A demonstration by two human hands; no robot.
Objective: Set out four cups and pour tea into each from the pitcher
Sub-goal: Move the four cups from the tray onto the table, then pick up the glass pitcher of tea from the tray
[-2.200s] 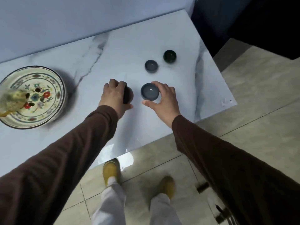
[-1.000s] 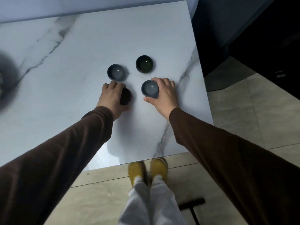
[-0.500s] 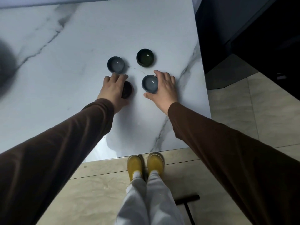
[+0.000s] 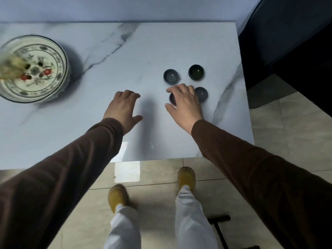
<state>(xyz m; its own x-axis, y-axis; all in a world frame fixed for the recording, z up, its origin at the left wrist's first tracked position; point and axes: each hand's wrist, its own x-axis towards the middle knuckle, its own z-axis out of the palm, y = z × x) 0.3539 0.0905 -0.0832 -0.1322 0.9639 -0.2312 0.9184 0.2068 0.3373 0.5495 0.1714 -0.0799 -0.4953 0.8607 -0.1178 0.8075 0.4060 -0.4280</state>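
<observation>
Filling most of the frame: a white marble table (image 4: 125,51) with grey veins, set against a pale blue wall, beige floor tiles below and a dark piece of furniture (image 4: 287,33) at the right edge. Reaching forward over the marble, both arms in brown sleeves (image 4: 71,168). Left hand (image 4: 124,109) spread flat and low above bare tabletop, fingers apart, gripping nothing. Right hand (image 4: 185,105) arched over the near-left cup (image 4: 172,98), fingers curled above its rim, thumb out to the side; whether pinched on that cup or merely covering it, impossible to tell. Grouped in a tight square near the table's right side, four small dark cups: a grey cup (image 4: 171,76) and a dark green cup (image 4: 196,72) at the back, a second grey cup (image 4: 202,94) just beside the right hand's knuckles. Standing well apart at far left, a painted floral dish (image 4: 43,81), with a blurred yellowish shape (image 4: 10,69) across it. Visible beneath the table edge, white trousers (image 4: 124,229) and yellow shoes (image 4: 186,177) on the tiles.
</observation>
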